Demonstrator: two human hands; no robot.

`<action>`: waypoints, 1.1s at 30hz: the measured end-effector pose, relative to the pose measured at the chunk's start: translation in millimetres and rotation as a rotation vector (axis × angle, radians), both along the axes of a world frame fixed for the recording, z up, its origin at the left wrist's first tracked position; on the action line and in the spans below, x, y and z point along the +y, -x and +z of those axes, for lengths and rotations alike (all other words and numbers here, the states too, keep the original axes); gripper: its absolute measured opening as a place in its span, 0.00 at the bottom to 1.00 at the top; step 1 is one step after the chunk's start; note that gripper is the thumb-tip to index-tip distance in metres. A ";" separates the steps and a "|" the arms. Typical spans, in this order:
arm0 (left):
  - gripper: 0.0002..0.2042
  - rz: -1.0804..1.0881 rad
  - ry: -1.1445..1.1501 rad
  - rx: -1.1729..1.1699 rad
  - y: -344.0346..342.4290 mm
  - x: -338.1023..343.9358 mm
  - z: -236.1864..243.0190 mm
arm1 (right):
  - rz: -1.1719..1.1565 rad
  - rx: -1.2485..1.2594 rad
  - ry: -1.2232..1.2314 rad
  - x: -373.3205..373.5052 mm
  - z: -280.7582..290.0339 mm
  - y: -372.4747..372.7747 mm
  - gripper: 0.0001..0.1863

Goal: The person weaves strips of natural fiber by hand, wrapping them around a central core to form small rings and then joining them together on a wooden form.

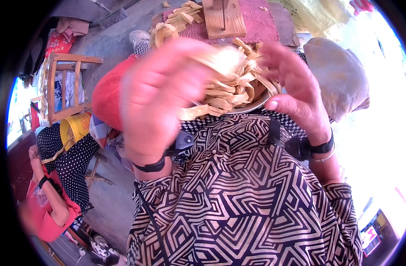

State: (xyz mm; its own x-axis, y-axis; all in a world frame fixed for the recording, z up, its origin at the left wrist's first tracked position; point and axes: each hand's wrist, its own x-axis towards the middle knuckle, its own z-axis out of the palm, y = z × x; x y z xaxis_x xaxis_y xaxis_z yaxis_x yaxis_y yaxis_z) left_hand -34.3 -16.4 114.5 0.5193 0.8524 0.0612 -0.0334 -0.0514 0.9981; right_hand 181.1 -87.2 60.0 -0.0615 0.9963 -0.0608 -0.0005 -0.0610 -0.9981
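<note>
My left hand [163,88] is raised in front of my lap, smeared by motion, its fingers curled around a blurred pale strip [220,60]. To its right my right hand [296,84] is open, thumb apart from the curved fingers, with nothing visible in it; its fingertips are blurred. Between and beyond the hands lies a heap of pale yellow, ribbon-like strips [240,91] in a round bowl [249,110] on my lap. One strip end [198,111] sticks out beneath my left palm. Much of the bowl is hidden by my left hand.
Ahead on the floor, a wooden block [218,20] with an upright metal rod stands on a pink mat [265,22], beside more strips [183,15]. A wooden chair frame [74,86] stands at left. Below it sits another person [56,195] with a yellow bucket [76,131].
</note>
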 end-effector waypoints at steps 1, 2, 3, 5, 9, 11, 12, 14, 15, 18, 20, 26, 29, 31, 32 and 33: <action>0.12 -0.114 -0.081 -0.033 -13.0 0.0 -10.3 | 0.002 -0.023 -0.152 10.8 4.3 7.1 0.32; 0.13 -0.106 -0.106 -0.010 -16.2 0.6 -5.8 | 0.083 -0.020 -0.205 15.1 11.5 10.6 0.33; 0.13 -0.101 -0.129 0.011 -20.6 1.1 -2.0 | 0.160 -0.016 -0.256 18.6 18.3 13.1 0.34; 0.13 0.014 -0.068 -0.095 -9.6 3.2 3.4 | 0.352 0.168 0.021 21.5 29.4 23.3 0.23; 0.11 0.069 0.139 -0.543 48.6 28.2 -8.4 | 0.403 0.022 0.161 15.1 25.2 -24.3 0.08; 0.10 0.111 0.187 -0.546 66.2 31.4 -14.8 | 0.355 -0.032 0.137 -1.1 18.4 -49.3 0.07; 0.11 0.148 0.251 -0.573 74.6 31.2 -22.5 | 0.351 -0.031 0.142 -7.2 21.1 -53.0 0.07; 0.12 0.186 0.320 -0.596 88.9 29.6 -34.2 | 0.190 -0.505 0.123 -19.4 27.0 -53.7 0.08; 0.11 0.171 0.337 -0.609 95.4 27.4 -38.1 | 0.090 -0.666 0.068 -23.0 27.5 -52.0 0.08; 0.11 0.169 0.347 -0.616 107.7 25.0 -43.0 | -0.200 -0.720 0.098 -30.8 29.0 -62.5 0.06; 0.10 0.241 0.214 -0.471 112.4 26.5 -43.3 | -0.277 -0.792 -0.076 -30.4 27.8 -68.1 0.07; 0.09 0.517 0.019 -0.353 128.0 29.5 -30.9 | -0.599 -1.185 -0.555 -22.0 29.4 -82.9 0.13; 0.11 0.818 -0.190 -0.113 127.8 25.8 -29.0 | -0.664 -1.282 -0.555 -19.6 31.1 -89.8 0.16; 0.11 1.045 -0.417 0.075 129.8 27.4 -30.6 | -0.851 -1.317 -0.499 -21.9 30.7 -103.1 0.17; 0.12 1.259 -0.646 0.270 132.7 31.3 -33.7 | -0.855 -1.320 -0.503 -30.1 32.0 -124.7 0.17; 0.13 1.276 -0.853 0.381 155.7 35.4 -39.8 | -0.936 -0.873 -0.461 -43.0 33.1 -156.3 0.14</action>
